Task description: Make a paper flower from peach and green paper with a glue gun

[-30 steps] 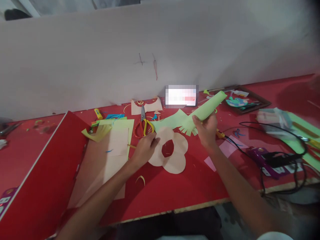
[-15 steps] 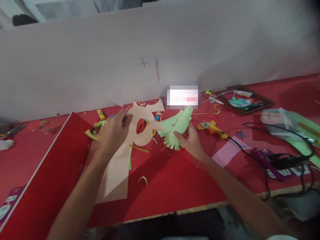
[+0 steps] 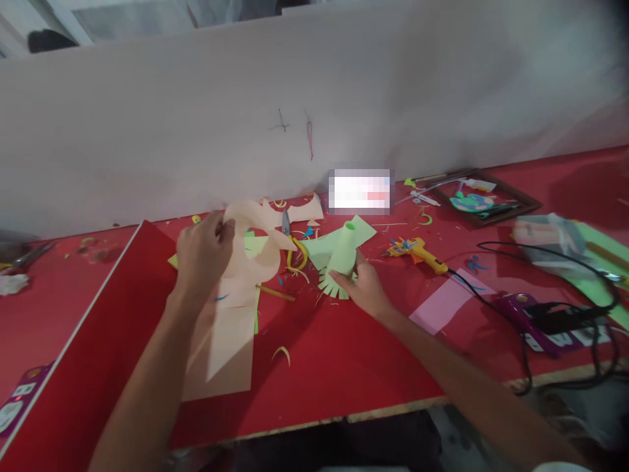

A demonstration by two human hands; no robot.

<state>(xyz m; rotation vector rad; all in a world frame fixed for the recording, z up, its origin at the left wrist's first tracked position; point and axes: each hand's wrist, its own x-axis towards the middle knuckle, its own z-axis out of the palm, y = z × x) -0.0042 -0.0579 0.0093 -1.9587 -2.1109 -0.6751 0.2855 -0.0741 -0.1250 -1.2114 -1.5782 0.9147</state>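
Observation:
My right hand (image 3: 366, 285) is wrapped round a light green paper cone (image 3: 343, 252) with a fringed base, standing nearly upright on the red table. Pale green paper (image 3: 319, 249) lies behind it. My left hand (image 3: 204, 249) is closed, pinching the edge of a curved peach paper cutout (image 3: 268, 259) above the table. Yellow-handled scissors (image 3: 297, 255) lie between the cutout and the cone, partly covered by the cutout. Below my left hand is a flat peach sheet (image 3: 230, 354), and a brown stick (image 3: 276, 293) lies beside it.
A yellow glue gun (image 3: 417, 252) with a black cord lies right of the cone, near a pink sheet (image 3: 445, 301). A purple power strip (image 3: 531, 321) and a dark frame (image 3: 521, 200) are farther right. A red panel (image 3: 108, 328) stands at left. Paper scraps are scattered about.
My left hand has moved left with the peach cutout, uncovering more of the scissors. The green cone has tipped from slanting to nearly upright in my right hand, shifting slightly left.

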